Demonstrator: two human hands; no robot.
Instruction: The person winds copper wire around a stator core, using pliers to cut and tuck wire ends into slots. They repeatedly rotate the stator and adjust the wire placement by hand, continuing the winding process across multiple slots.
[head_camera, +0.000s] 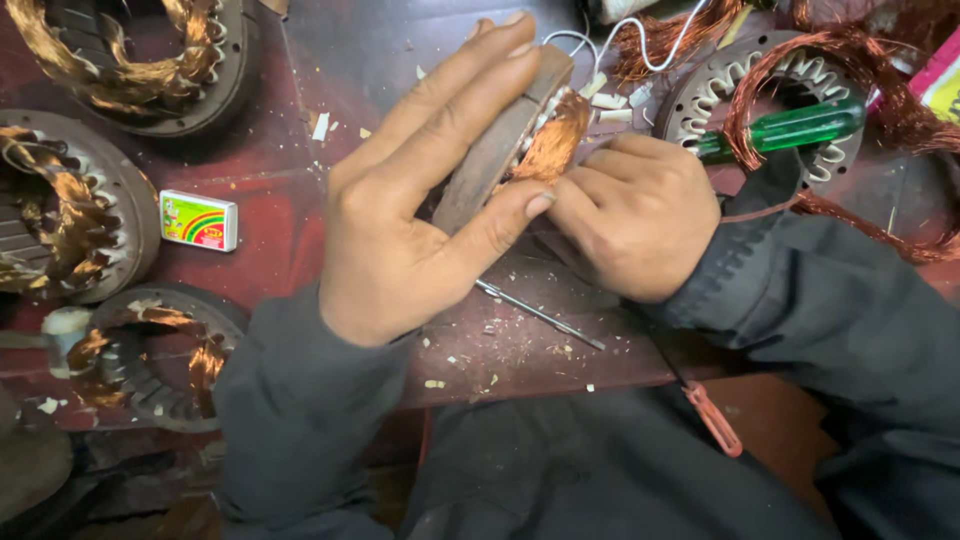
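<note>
left hand (420, 190) clasping tilted stator ring (505, 140), right hand (630, 215) fingers curled closed on its copper winding (550, 145)

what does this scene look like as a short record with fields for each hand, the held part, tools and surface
left hand: left hand grips the round metal stator with copper winding, tilted on edge
right hand: right hand has fingers curled against the winding
tools: green-handled screwdriver lying on another metal stator ring; thin metal rod below the hands
nearby: small colourful matchbox; three more wound stators at left
surface: dark red worktable strewn with pale scraps
</note>
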